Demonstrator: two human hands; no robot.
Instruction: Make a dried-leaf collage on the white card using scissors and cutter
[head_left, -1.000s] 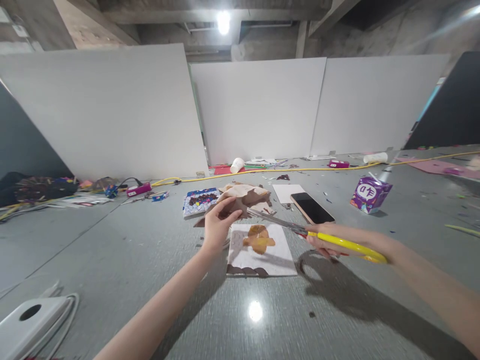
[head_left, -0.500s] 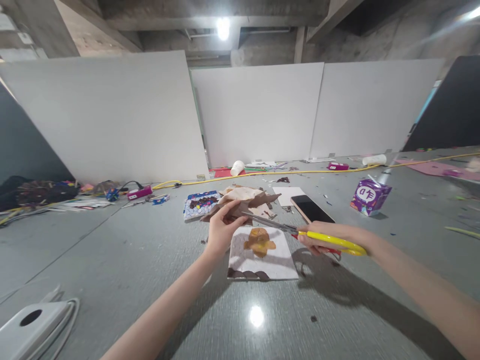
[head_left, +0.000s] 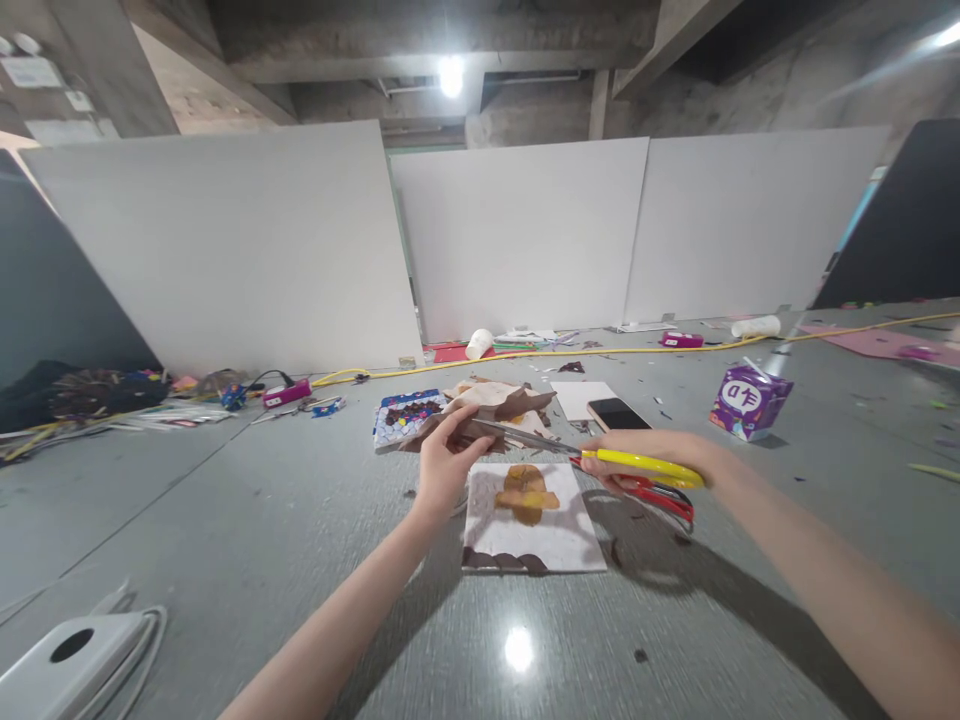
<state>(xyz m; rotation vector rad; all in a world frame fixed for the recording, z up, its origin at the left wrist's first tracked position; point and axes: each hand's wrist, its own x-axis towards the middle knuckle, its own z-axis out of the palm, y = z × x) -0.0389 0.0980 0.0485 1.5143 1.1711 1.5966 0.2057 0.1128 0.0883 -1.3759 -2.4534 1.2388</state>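
Observation:
Thumb and fingers of my left hand (head_left: pixel 448 465) pinch a crumpled brown paper (head_left: pixel 517 403) above the floor. My right hand (head_left: pixel 626 458) is closed round scissors (head_left: pixel 652 468) with yellow and red handles, their blades pointing left at the paper near my left fingertips. Below the blades lies a white square board (head_left: pixel 487 530) with an orange-brown shape (head_left: pixel 526 497) in its middle and dark scalloped pieces along its near edge. A blue and white decorated board (head_left: pixel 390 425) lies left of the paper, partly covered by it.
A phone (head_left: pixel 616 414) and a white sheet (head_left: pixel 574 398) lie beyond my right hand. Further right stands a purple drink box (head_left: pixel 750 400). A yellow cable (head_left: pixel 600 351) crosses the floor before white panels (head_left: pixel 525 240). A white device (head_left: pixel 67 665) sits at the near left.
My right hand and the scissors have shifted slightly left, and the handles have spread apart. My left hand still holds the paper. The whole view has shifted a little.

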